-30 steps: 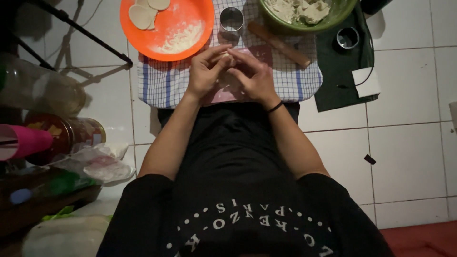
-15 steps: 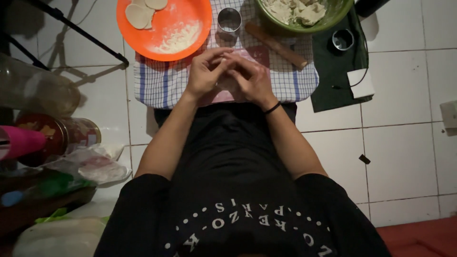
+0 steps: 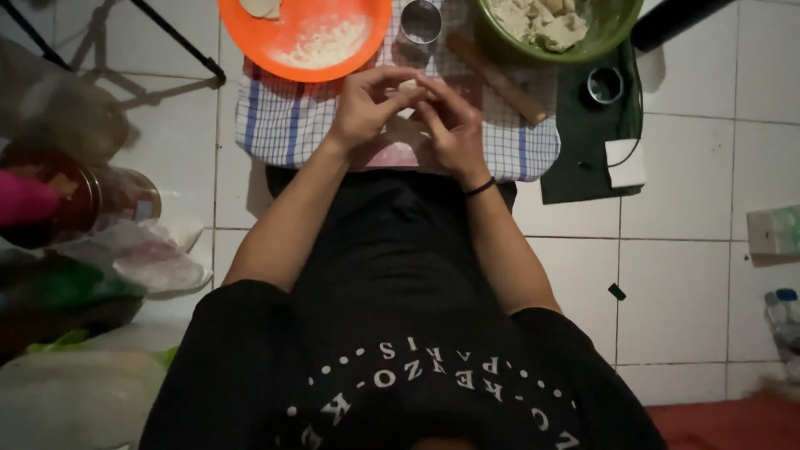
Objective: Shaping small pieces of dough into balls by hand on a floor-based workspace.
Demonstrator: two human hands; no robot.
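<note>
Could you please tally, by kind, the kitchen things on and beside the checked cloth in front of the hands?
Orange plate: 1
Green bowl: 1
Round metal cutter: 1
Wooden rolling pin: 1
Dough piece, pinched between left hand and right hand: 1
Total: 5

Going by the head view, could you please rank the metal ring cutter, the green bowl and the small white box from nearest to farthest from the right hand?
From the right hand:
1. Metal ring cutter, just beyond the fingers.
2. Green bowl, beyond, to the right.
3. Small white box, far right, on the dark mat.
</note>
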